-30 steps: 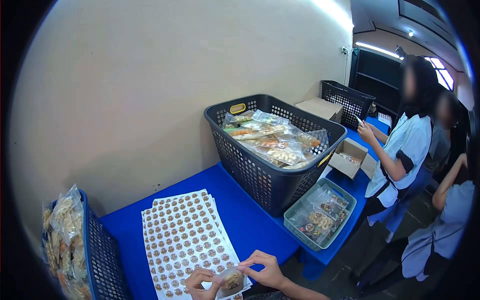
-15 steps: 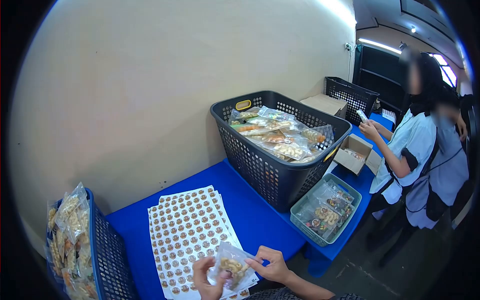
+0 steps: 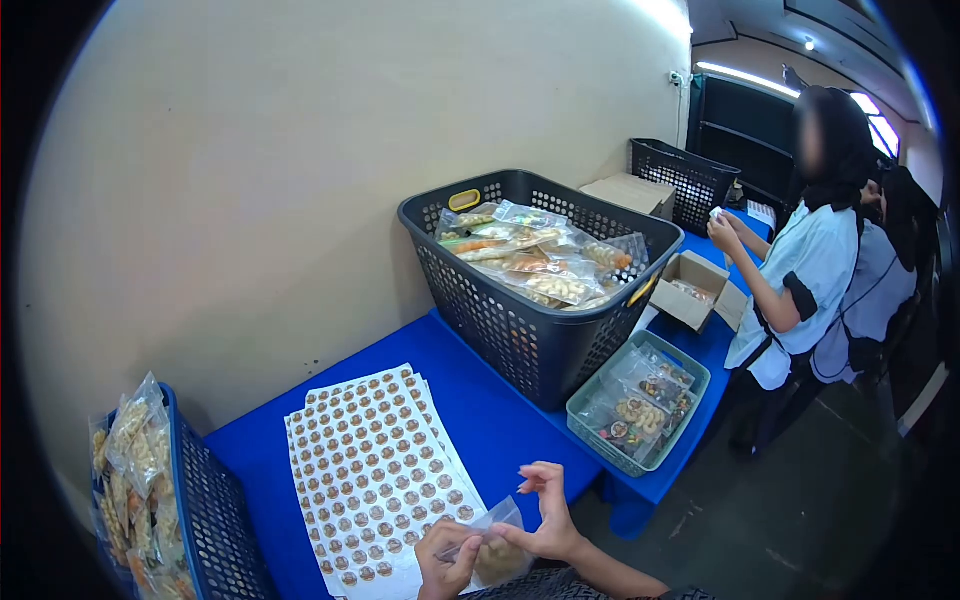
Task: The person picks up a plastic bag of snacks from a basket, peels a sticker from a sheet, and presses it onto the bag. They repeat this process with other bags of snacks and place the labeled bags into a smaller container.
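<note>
A small clear plastic bag of pale snack pieces is held low over the near edge of the blue-covered table. My left hand is closed on the bag's left side, thumb across its upper part. Against the upper right of the bag lies the thumb of my right hand, while its visible fingers are raised and spread away from it. Under and beyond my left hand are sheets of round brown stickers, stacked unevenly on the blue cloth.
A large black basket holds filled snack bags. Beside it stand a green tray of packets and an open cardboard box. A blue basket of bags is at left. One person works at right, another behind.
The bag has tilted and moved lower right. My left hand has shifted right along it, and my right hand's fingers have lifted and spread. The view has shifted slightly.
</note>
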`<state>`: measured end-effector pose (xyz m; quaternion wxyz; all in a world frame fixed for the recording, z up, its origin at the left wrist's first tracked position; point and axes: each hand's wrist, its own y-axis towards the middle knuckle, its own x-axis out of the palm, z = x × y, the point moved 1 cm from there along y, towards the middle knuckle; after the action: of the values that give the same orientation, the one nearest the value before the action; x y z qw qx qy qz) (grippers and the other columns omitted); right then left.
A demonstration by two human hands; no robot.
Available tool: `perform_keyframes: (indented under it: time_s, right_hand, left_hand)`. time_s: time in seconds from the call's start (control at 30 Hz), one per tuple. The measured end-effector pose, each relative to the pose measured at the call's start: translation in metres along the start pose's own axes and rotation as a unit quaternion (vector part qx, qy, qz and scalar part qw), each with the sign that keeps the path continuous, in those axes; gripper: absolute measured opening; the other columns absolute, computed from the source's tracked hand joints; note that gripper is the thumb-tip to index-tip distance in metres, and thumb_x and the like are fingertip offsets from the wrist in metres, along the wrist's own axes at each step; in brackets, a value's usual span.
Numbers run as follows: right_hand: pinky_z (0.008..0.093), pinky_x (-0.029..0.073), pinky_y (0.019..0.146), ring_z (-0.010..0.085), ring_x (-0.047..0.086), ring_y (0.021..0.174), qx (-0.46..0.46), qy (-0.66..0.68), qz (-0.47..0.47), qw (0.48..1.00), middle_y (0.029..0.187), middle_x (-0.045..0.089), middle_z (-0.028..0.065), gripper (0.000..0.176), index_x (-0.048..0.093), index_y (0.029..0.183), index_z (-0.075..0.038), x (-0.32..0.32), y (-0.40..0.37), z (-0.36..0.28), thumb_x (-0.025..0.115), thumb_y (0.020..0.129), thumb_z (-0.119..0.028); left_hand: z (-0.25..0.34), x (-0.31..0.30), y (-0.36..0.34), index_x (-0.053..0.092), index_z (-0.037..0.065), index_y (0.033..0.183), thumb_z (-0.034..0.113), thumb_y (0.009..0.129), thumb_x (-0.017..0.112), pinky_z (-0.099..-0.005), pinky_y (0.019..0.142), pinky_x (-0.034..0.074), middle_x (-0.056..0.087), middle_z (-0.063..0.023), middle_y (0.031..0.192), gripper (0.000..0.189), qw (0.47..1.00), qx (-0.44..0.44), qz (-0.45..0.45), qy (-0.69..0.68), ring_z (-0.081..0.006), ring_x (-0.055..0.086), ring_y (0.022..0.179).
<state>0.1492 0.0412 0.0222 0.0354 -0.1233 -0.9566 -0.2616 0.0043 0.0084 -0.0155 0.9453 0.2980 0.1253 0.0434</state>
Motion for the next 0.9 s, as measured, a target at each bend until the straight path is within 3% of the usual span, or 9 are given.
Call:
perform_keyframes:
  time_s: [0.07, 0.1, 0.17, 0.4, 0.47, 0.5, 0.67, 0.73, 0.9]
  right_hand:
    - [0.0259, 0.037, 0.074, 0.0133, 0.049, 0.076, 0.007, -0.019, -0.079, 0.997, 0.086, 0.054, 0.0073, 0.019, 0.055, 0.088, 0.002, -0.015, 0.004, 0.000, 0.060, 0.075, -0.010]
    - [0.0248, 0.038, 0.072, 0.0126, 0.049, 0.075, 0.054, 0.025, -0.220, 0.974, 0.085, 0.055, 0.0070, 0.018, 0.056, 0.087, 0.001, -0.019, 0.004, 0.001, 0.061, 0.075, -0.010]
    - [0.0221, 0.040, 0.063, 0.0106, 0.050, 0.070, 0.120, 0.090, -0.369, 0.917, 0.079, 0.056, 0.0055, 0.014, 0.059, 0.082, 0.000, -0.029, 0.000, 0.012, 0.063, 0.074, -0.010]
    - [0.0239, 0.037, 0.056, 0.0095, 0.046, 0.063, 0.014, 0.001, -0.327, 0.945, 0.066, 0.051, 0.0031, 0.013, 0.057, 0.075, 0.001, -0.045, -0.002, 0.006, 0.061, 0.076, -0.011]
    - [0.0214, 0.036, 0.055, 0.0076, 0.045, 0.062, 0.096, 0.114, -0.232, 0.961, 0.065, 0.049, 0.0021, 0.011, 0.055, 0.073, 0.000, -0.051, -0.004, 0.008, 0.060, 0.077, -0.009]
    - [0.0196, 0.035, 0.055, 0.0061, 0.045, 0.062, 0.111, 0.164, -0.178, 0.964, 0.069, 0.050, 0.0017, 0.009, 0.054, 0.074, -0.001, -0.054, -0.003, 0.011, 0.058, 0.079, -0.009]
    - [0.0194, 0.038, 0.059, 0.0052, 0.047, 0.068, 0.088, 0.119, -0.204, 0.968, 0.080, 0.052, 0.0035, 0.018, 0.056, 0.081, -0.001, -0.068, 0.014, 0.015, 0.063, 0.076, -0.017]
    - [0.0199, 0.039, 0.059, 0.0044, 0.047, 0.071, 0.197, 0.084, -0.252, 0.944, 0.084, 0.055, 0.0040, 0.028, 0.057, 0.087, -0.001, -0.075, 0.015, 0.014, 0.068, 0.072, -0.021]
    - [0.0161, 0.039, 0.052, 0.0020, 0.047, 0.060, 0.217, 0.020, -0.275, 0.937, 0.071, 0.057, 0.0003, 0.027, 0.059, 0.085, 0.000, -0.105, 0.027, 0.023, 0.069, 0.071, -0.021]
  left_hand:
    - [-0.008, -0.001, -0.007, 0.053, -0.003, 0.088, 0.017, 0.072, 0.067, -0.0265, 0.065, 0.044, 0.058, -0.0088, 0.073, 0.029, 0.990, -0.115, -0.016, -0.079, -0.0144, 0.055, 0.071]
    - [-0.007, 0.002, -0.006, 0.053, -0.003, 0.088, 0.017, 0.072, 0.067, -0.0265, 0.065, 0.044, 0.058, -0.0088, 0.073, 0.029, 0.990, -0.115, -0.020, -0.081, -0.0144, 0.055, 0.071]
    - [0.005, 0.008, -0.001, 0.053, -0.002, 0.067, 0.004, 0.077, 0.058, -0.0268, 0.061, 0.043, 0.056, -0.0118, 0.072, 0.013, 0.993, -0.098, -0.024, -0.064, -0.0172, 0.054, 0.066]
    - [0.019, 0.022, 0.013, 0.052, -0.001, 0.077, 0.006, 0.075, 0.061, -0.0262, 0.062, 0.043, 0.055, -0.0093, 0.074, 0.011, 0.993, -0.016, -0.062, -0.095, -0.0157, 0.053, 0.066]
    - [0.029, 0.027, 0.014, 0.049, 0.001, 0.095, 0.005, 0.075, 0.060, -0.0242, 0.065, 0.043, 0.054, -0.0079, 0.087, 0.023, 0.984, -0.062, -0.134, -0.104, -0.0131, 0.052, 0.071]
    - [0.023, 0.035, 0.010, 0.053, -0.003, 0.089, 0.015, 0.070, 0.069, -0.0259, 0.063, 0.044, 0.059, -0.0073, 0.074, 0.031, 0.982, -0.131, -0.112, -0.079, -0.0126, 0.055, 0.069]
    - [0.029, 0.056, 0.014, 0.051, -0.004, 0.093, 0.017, 0.071, 0.068, -0.0245, 0.061, 0.045, 0.060, -0.0083, 0.079, 0.035, 0.962, -0.230, -0.100, -0.112, -0.0120, 0.056, 0.069]
    - [0.027, 0.067, 0.014, 0.050, -0.005, 0.095, 0.015, 0.076, 0.063, -0.0239, 0.060, 0.047, 0.060, -0.0103, 0.080, 0.031, 0.966, -0.232, -0.055, -0.098, -0.0116, 0.058, 0.070]
    - [0.031, 0.105, 0.014, 0.049, -0.003, 0.098, 0.015, 0.081, 0.056, -0.0241, 0.065, 0.045, 0.058, -0.0080, 0.085, 0.026, 0.960, -0.245, -0.008, -0.139, -0.0089, 0.054, 0.076]
